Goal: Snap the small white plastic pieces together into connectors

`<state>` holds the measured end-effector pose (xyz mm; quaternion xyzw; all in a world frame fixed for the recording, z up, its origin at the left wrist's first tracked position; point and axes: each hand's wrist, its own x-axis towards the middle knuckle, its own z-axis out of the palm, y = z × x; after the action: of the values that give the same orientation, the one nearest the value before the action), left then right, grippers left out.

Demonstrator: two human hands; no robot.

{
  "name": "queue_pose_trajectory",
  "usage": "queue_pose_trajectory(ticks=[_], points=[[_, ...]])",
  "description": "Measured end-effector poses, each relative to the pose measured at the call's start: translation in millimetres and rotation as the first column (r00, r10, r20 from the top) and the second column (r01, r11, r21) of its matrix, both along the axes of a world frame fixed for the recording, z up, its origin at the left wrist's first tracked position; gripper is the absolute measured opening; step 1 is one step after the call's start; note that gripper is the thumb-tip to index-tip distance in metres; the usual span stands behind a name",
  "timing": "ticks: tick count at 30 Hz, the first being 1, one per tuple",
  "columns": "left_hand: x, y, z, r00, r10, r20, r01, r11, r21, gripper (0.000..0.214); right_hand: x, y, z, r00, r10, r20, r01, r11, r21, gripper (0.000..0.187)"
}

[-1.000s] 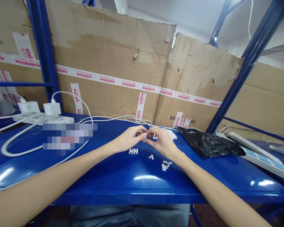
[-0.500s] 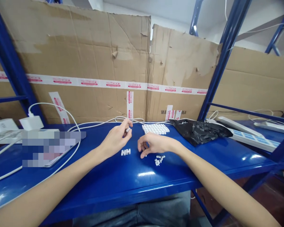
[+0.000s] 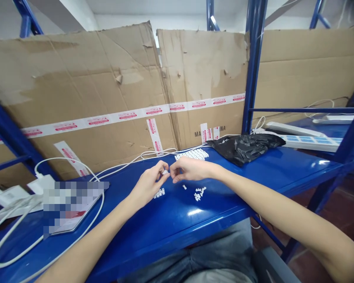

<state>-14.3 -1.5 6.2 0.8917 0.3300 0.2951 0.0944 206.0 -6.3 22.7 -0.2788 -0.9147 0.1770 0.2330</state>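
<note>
My left hand (image 3: 150, 182) pinches a small white plastic piece (image 3: 165, 172) between thumb and fingers. Close against it on the right, my right hand (image 3: 191, 168) has its fingertips curled together; whatever they hold is too small to make out. Under the left hand lies a short row of white clips (image 3: 159, 193), partly covered by that hand. A single white piece (image 3: 184, 187) rests below the right hand, with a small heap of loose white pieces (image 3: 199, 193) beside it. Behind the right hand, white pieces (image 3: 199, 153) are laid out in tight rows.
A black plastic bag (image 3: 244, 149) lies right of the rows on the blue shelf (image 3: 141, 232). White cables and chargers (image 3: 41, 182) crowd the left, around a partly blurred flat device (image 3: 76, 218). Cardboard sheets (image 3: 106, 86) stand behind, and a blue post (image 3: 253, 70) rises at right.
My right hand has moved up to meet the left hand's fingertips, uncovering a single white piece. My left hand now partly covers the short row. The head view has shifted and tilted.
</note>
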Motion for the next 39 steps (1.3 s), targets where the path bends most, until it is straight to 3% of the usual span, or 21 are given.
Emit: queue_pose_trajectory(ticks=[8,12,16,18,23,26,31,39], points=[[-2.5,7.3,-1.9,0.998,0.002,0.060,0.001,0.999,-0.048,0.019,-3.6,8.1,-9.0,0.998,-0.051,-0.020,0.051,0.998,-0.036,0.009],[-3.5,12.2,-3.4,0.981,0.022,0.192,-0.002,0.995,-0.104,0.017,-5.9,14.7,-13.0,0.982,-0.100,-0.161,0.094,0.995,-0.044,0.010],[-3.3,12.8,-4.2,0.961,0.011,0.275,0.046,0.978,-0.201,0.018,-8.5,15.7,-12.6,0.917,-0.165,-0.363,0.117,0.982,-0.151,0.008],[-2.7,11.6,-4.5,0.951,0.006,0.309,0.067,0.972,-0.224,0.019,-10.3,16.0,-12.8,0.870,-0.200,-0.452,0.099,0.967,-0.236,0.015],[-0.9,8.6,-4.8,0.932,-0.002,0.362,0.059,0.988,-0.145,0.017,-14.9,16.4,-13.2,0.759,-0.276,-0.590,0.085,0.940,-0.331,0.033],[0.2,8.5,-5.5,0.924,0.004,0.382,0.050,0.990,-0.130,0.015,-17.0,13.3,-10.9,0.754,-0.280,-0.594,0.111,0.946,-0.305,0.034],[1.0,7.7,-6.1,0.925,0.021,0.380,0.032,0.991,-0.132,0.016,-21.0,6.8,-8.4,0.797,-0.273,-0.539,0.231,0.962,-0.146,0.027],[-0.9,3.3,-3.4,0.949,-0.014,0.315,0.025,0.999,-0.031,0.010,-23.4,5.0,-11.8,0.813,-0.294,-0.503,0.288,0.953,-0.091,0.025]])
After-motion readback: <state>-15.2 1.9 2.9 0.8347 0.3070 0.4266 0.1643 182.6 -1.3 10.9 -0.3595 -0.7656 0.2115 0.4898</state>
